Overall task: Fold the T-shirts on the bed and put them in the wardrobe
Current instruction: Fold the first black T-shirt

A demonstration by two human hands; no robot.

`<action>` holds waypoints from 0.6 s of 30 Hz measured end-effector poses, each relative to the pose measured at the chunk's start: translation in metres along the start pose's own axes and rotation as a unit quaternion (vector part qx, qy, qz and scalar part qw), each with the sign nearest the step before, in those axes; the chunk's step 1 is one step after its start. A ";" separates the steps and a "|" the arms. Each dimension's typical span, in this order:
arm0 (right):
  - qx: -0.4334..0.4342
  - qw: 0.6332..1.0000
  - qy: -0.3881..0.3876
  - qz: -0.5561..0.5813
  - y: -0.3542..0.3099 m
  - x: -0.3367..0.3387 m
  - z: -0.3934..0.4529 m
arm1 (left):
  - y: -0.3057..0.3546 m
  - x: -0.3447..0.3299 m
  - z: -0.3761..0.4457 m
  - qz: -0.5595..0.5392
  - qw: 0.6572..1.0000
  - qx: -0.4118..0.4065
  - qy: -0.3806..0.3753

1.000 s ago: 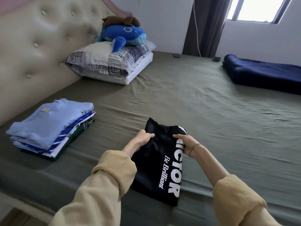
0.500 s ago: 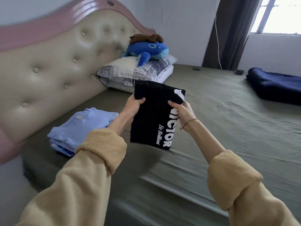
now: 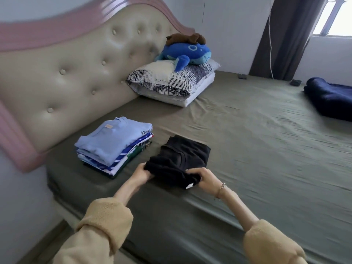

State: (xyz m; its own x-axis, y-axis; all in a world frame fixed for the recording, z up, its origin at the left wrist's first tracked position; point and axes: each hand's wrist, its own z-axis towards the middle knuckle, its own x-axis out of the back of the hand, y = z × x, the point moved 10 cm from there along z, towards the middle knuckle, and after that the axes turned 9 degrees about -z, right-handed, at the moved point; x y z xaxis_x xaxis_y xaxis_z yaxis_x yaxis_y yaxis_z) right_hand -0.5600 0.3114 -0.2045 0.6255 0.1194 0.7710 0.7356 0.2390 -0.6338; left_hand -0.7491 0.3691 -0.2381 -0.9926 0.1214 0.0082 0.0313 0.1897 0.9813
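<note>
Two tan fleece sleeves, thick and cuffed at the wrist, reach forward over the near edge of the bed [image 3: 257, 141], whose olive sheet is smooth with fine wrinkles. The left hand [image 3: 140, 173] curls its fingers round the near left corner of a folded black T-shirt [image 3: 181, 159]; the right hand [image 3: 206, 179], with a thin bracelet at the wrist, pinches the bunched near right corner, where a small white tag shows. The soft black cloth lies plain side up on the sheet in a rough rectangle, its near edge gathered in both grips. Just beside it to the left sits a stack of folded T-shirts [image 3: 116, 144]: pale blue on top, blue-and-white stripes and dark green below. Behind rises a tufted beige headboard [image 3: 76, 73] with a glossy pink frame. Farther along, a black-and-white patterned pillow [image 3: 167, 82] carries a blue plush toy [image 3: 187, 52]. At far right lies a rolled navy blanket [image 3: 331, 98].
</note>
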 end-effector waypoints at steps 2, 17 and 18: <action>0.000 1.000 -0.021 -0.019 -0.002 -0.012 -0.006 | -0.012 0.010 -0.004 0.000 1.000 0.022 -0.007; -0.095 0.995 -0.029 0.010 -0.001 -0.027 -0.028 | -0.022 0.021 -0.015 0.149 0.984 0.067 0.068; -0.107 0.994 0.012 0.011 0.000 -0.016 -0.025 | -0.019 0.018 -0.012 0.177 0.980 0.059 0.072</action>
State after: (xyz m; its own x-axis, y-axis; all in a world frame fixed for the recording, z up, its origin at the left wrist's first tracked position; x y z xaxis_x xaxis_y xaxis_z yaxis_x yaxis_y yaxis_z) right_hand -0.5635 0.2854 -0.2190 0.6461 0.0991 0.7568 0.7586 0.0262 -0.6511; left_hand -0.7694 0.3557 -0.2545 -0.9232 0.0638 0.3790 0.3814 0.2730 0.8832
